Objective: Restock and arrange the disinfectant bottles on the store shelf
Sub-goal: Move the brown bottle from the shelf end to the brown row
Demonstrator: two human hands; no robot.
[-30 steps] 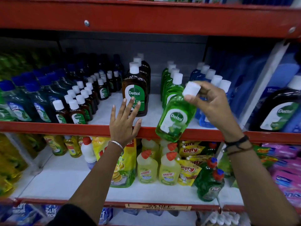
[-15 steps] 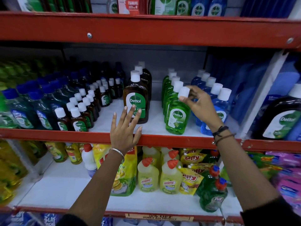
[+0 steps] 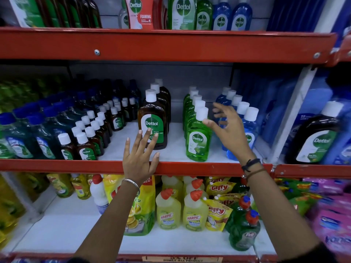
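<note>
A green Dettol bottle [image 3: 198,141] with a white cap stands upright at the front of a green row on the middle shelf [image 3: 176,150]. My right hand [image 3: 228,128] hovers just right of its cap, fingers spread, thumb tip close to the cap, holding nothing. My left hand [image 3: 141,156] rests open on the red shelf edge [image 3: 76,166], its fingers in front of a large brown Dettol bottle [image 3: 152,120]. A row of blue Dettol bottles [image 3: 248,126] stands behind my right hand.
Small brown bottles [image 3: 89,137] and dark blue-capped bottles [image 3: 28,133] fill the shelf's left. A big brown Dettol bottle [image 3: 313,141] stands in the right bay. Harpic bottles [image 3: 193,211] and pouches sit below. Bare white shelf shows between the brown and green rows.
My right hand set the green bottle upright at the front of its row, then let go and opened. The view tilted upward. My left hand stayed on the shelf edge.
</note>
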